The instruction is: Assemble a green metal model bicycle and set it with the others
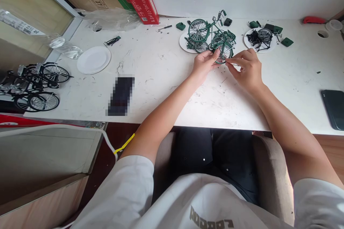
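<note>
My left hand [203,63] is closed on a green model bicycle [211,28], with thumb and fingers at its lower spoked wheel [223,49]. The bicycle is tilted, its handlebar pointing up and away. Thumb and forefinger of my right hand [248,68] pinch together beside that wheel's hub; something thin and small seems to be between them, too fine to name. Behind the held bicycle, a white plate [183,44] carries more green bicycle parts [201,47], partly hidden. To the right, another white plate [273,45] bears black bicycle parts [258,39] and a wheel.
Several black model bicycles [44,82] stand at the table's left end. Near them are a bare white plate [94,60], black parts [112,41] and a pixelated dark object [120,96]. A small screwdriver [165,27], green blocks [180,26], a red box [145,3] and a phone [333,109] lie around.
</note>
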Available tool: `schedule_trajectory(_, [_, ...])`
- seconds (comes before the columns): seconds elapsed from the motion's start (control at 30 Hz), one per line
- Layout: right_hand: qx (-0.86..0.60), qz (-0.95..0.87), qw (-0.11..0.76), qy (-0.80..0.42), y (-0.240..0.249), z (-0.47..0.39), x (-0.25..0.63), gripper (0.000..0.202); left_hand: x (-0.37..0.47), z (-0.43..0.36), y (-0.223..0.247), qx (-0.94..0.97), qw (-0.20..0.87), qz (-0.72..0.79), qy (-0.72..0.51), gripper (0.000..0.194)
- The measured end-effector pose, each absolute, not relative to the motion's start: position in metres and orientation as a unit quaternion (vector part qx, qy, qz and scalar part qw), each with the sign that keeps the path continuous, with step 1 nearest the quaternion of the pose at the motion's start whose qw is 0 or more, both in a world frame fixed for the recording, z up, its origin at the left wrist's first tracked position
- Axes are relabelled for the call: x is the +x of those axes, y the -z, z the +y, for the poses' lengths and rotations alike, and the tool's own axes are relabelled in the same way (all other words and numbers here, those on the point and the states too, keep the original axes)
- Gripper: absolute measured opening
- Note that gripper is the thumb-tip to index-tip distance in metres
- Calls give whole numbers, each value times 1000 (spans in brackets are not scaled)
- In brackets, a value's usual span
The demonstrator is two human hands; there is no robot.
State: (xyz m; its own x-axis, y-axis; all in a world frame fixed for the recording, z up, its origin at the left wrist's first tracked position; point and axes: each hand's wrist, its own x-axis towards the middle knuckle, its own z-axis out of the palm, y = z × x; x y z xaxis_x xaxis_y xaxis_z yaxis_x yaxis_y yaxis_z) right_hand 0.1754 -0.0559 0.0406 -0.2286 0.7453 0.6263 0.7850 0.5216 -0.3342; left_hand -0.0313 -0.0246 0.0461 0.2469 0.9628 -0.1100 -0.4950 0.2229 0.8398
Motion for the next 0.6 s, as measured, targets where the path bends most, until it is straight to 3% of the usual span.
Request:
schedule_trajectory(0.3, [-498,-779,379,36,-48,-60,175,29,-30,-25,-48,343,710,334,-517,10])
schedule_trajectory(0.6, [-513,-776,367,11,-49,-62,174,22,-33,-25,-47,360,710,331,-506,11])
